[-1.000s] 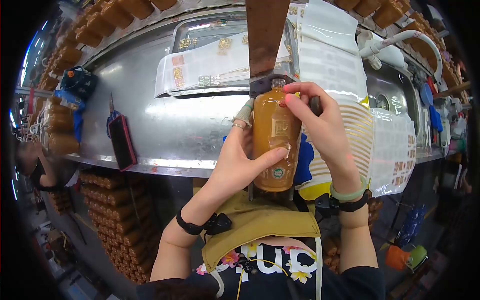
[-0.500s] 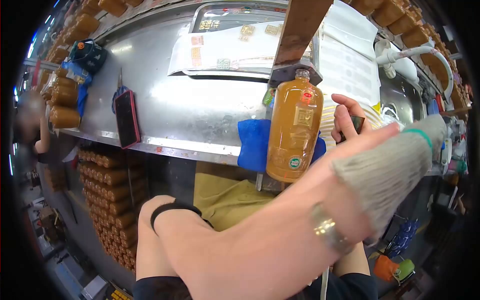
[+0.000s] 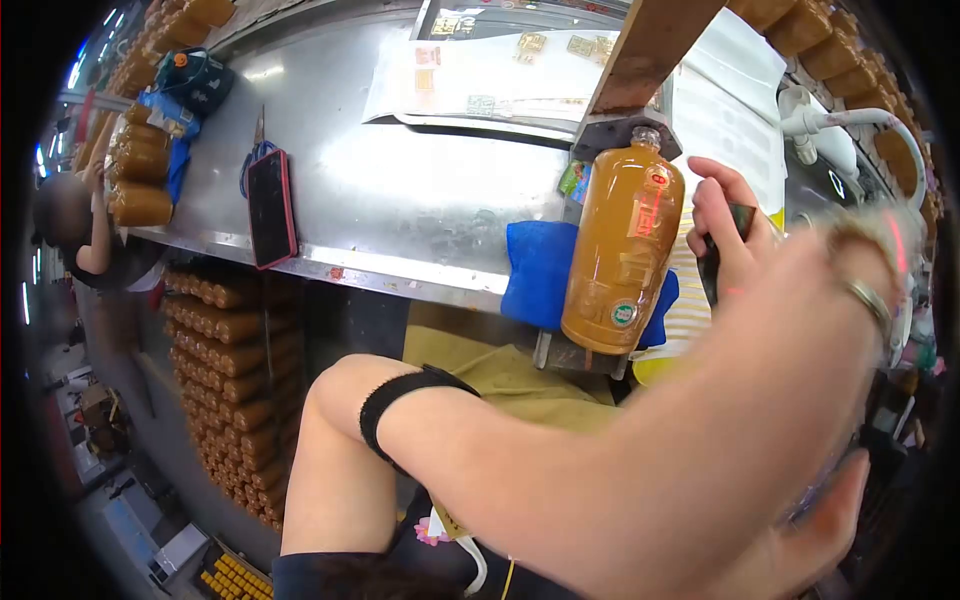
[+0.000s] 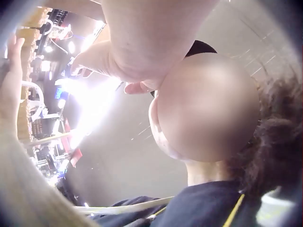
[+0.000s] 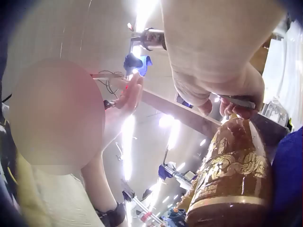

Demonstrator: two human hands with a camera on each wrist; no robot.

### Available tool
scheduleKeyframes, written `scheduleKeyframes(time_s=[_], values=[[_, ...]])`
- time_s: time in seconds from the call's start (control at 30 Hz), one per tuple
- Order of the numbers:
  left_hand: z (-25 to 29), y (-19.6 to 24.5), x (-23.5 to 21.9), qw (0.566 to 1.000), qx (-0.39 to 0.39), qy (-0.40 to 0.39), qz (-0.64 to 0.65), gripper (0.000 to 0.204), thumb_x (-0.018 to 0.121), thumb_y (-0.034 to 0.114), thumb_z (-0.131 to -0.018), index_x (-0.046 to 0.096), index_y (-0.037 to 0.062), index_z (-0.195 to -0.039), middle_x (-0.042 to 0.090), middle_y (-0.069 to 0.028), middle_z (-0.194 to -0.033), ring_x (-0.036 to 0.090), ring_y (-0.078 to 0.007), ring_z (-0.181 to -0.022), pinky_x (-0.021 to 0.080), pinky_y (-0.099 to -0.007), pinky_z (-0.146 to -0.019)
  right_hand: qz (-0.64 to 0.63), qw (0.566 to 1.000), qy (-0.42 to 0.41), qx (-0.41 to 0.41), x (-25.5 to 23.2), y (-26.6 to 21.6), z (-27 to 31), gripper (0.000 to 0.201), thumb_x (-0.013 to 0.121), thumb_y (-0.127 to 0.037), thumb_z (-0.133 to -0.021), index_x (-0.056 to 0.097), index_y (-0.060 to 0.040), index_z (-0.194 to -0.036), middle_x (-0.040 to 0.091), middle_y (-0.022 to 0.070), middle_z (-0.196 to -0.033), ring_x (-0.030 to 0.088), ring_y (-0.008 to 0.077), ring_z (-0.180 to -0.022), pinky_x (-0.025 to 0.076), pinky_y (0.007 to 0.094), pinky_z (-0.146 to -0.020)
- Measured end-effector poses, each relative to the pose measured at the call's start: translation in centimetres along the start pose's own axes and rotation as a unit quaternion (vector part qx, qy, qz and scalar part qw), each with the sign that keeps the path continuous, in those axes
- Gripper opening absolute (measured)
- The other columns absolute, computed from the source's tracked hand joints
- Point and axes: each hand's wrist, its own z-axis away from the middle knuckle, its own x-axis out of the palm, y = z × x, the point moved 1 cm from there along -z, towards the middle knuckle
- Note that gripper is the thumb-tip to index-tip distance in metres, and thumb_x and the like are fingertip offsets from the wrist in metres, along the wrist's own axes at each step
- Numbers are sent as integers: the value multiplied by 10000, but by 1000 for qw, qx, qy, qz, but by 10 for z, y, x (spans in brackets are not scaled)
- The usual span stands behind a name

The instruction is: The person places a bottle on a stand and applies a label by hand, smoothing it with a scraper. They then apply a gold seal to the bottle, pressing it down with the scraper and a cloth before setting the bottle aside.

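In the head view an amber glass bottle (image 3: 625,250) lies tilted in a holder, its neck at the wooden post (image 3: 650,60). Gold relief, a red seal and a round green-and-white mark show on its front, with red light across it. Just right of the bottle, my right hand (image 3: 735,220) grips a dark flat tool (image 3: 710,268); a grey edge of a tool (image 5: 236,101) shows under that hand in the right wrist view. My left hand (image 3: 790,360), blurred and close to the camera, is raised off the bottle. Its fingers (image 5: 132,94) extend beside the head.
Blue cloth (image 3: 540,270) lies under the bottle. Behind it are a white sheet with gold motifs (image 3: 480,75) and a white tap (image 3: 860,120). A phone (image 3: 270,210) and scissors (image 3: 258,150) lie left on the steel bench (image 3: 400,220). Stacked amber bottles (image 3: 225,380) stand below.
My left hand has let go of the bottle and swung up to the right across the head view. My right hand has drawn back from the bottle's shoulder. The head view has turned left.
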Motion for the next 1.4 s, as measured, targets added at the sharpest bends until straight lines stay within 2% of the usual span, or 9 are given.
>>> scheduleKeyframes(time_s=[0.07, 0.13, 0.2, 0.27, 0.37, 0.47, 0.93, 1.2, 1.4], values=[[-34, 5, -44, 999, 24, -25, 29, 629, 643, 42, -965, 368, -101, -1511, 562, -202, -1363, 510, -276, -1359, 367, -439, -1187, -79, 996, -31, -29, 7, 5, -5, 327, 670, -245, -1035, 668, -28, -1279, 573, -42, -901, 449, 25, -720, 374, 203, -627], [-52, -4, -40, 995, 46, -59, 63, 647, 653, 38, -956, 357, -105, -1512, 562, -195, -1354, 500, -270, -1364, 356, -444, -1197, -161, 981, -95, -58, 6, 3, -11, 239, 676, -174, -1027, 708, -33, -1218, 625, -54, -956, 474, 11, -775, 389, 185, -681], [-56, -34, -76, 985, 40, -27, -167, 753, 658, 26, -976, 259, -10, -1615, 366, -192, -1636, 378, -282, -1509, 307, -429, -1239, -171, 973, -108, -111, 12, 10, -17, 232, 680, -152, -1022, 701, -13, -1206, 619, -45, -940, 506, 30, -832, 427, 201, -765], [-51, -62, -86, 992, -25, 25, -121, 773, 701, 116, -994, 242, -75, -1585, 467, -206, -1502, 475, -268, -1409, 348, -425, -1210, -188, 972, -99, -95, 12, 4, -16, 227, 694, -160, -1012, 707, -4, -1176, 614, -36, -922, 531, 49, -878, 445, 222, -840], [-47, -75, -81, 991, -129, -35, -25, 816, 710, 120, -996, 200, -61, -1607, 413, -215, -1559, 469, -274, -1426, 365, -418, -1203, -152, 978, -116, -84, 12, -2, -16, 230, 749, -182, -956, 715, -11, -1106, 598, -32, -894, 520, 53, -859, 444, 220, -806], [-48, -78, -73, 990, -132, -45, -13, 825, 719, 114, -988, 203, -62, -1607, 422, -215, -1554, 464, -270, -1433, 392, -409, -1187, -82, 987, -95, -98, 16, 4, -17, 281, 795, -210, -905, 713, -23, -1097, 562, -41, -869, 496, 57, -831, 437, 220, -764], [-51, -83, -77, 987, -153, -48, -19, 858, 737, 55, -955, 199, -42, -1616, 425, -203, -1561, 453, -254, -1441, 397, -399, -1188, -95, 985, -103, -96, 16, 7, -18, 344, 816, -222, -873, 708, -26, -1135, 543, -38, -877, 485, 61, -816, 428, 216, -724], [-63, -83, -80, 984, -169, -40, 28, 739, 658, 91, -1028, 218, -75, -1598, 402, -218, -1581, 437, -261, -1457, 369, -395, -1210, -221, 969, -103, -33, 7, 20, 3, 334, 734, -145, -980, 656, -44, -1288, 507, -82, -860, 466, 10, -802, 377, 184, -707], [-63, -84, -81, 983, -174, -41, 40, 738, 673, 86, -1017, 237, -69, -1592, 410, -215, -1574, 433, -259, -1461, 364, -398, -1215, -189, 975, -104, -46, 15, 28, 11, 559, 790, -78, -921, 537, -62, -1419, 489, -63, -890, 489, 30, -811, 398, 195, -713]])
